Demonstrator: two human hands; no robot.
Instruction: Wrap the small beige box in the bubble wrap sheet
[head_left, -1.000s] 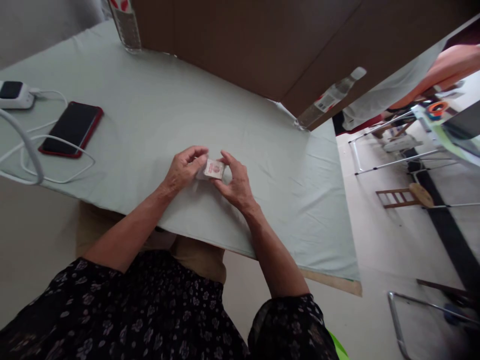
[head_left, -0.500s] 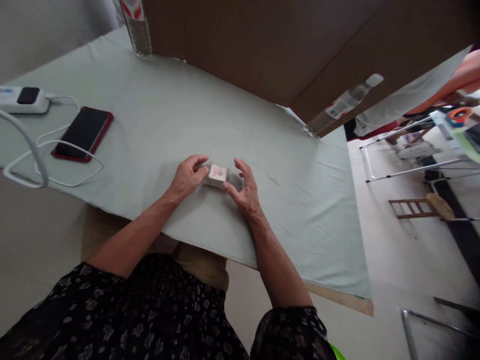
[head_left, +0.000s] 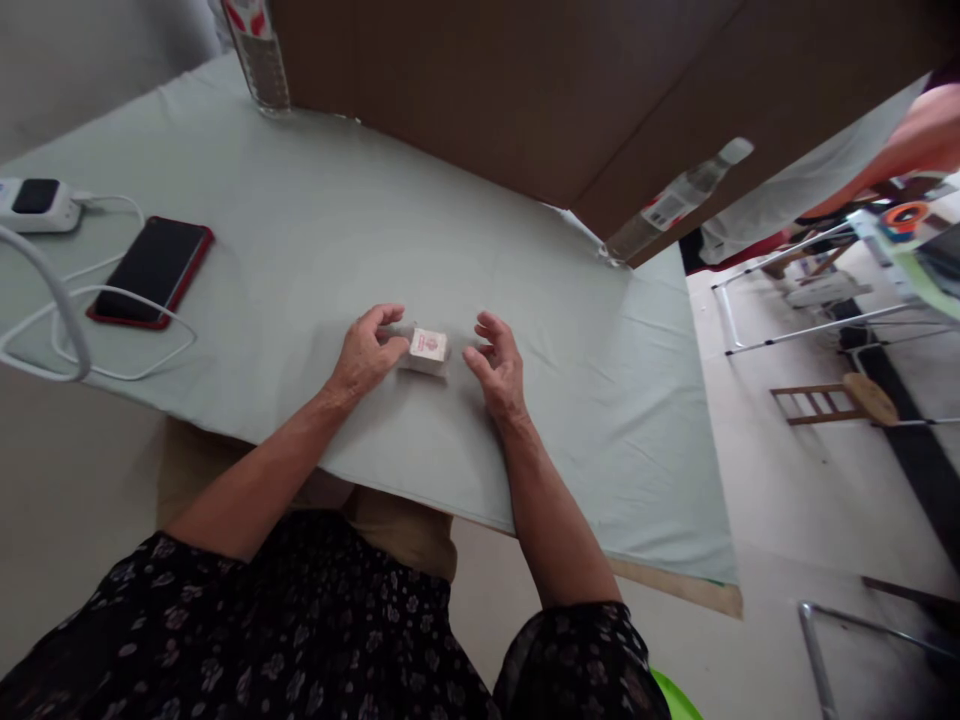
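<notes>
A small pale box w/ red print (head_left: 429, 346) sits on a pale green cloth (head_left: 360, 230) near frame ctr., between a person's two bare hands. The L hand (head_left: 366, 355), just left of it, has thumb and fingers apart, thumb tip beside the box; contact can't be confirmed. The R hand (head_left: 501, 372), fingers curled and apart from the thumb, is clear of its right side. The box looks light, fairly stiff, prob. crushable and poss. slick; opp. side walls, L and R, seem the best hold, w/ gentle pressure.
</notes>
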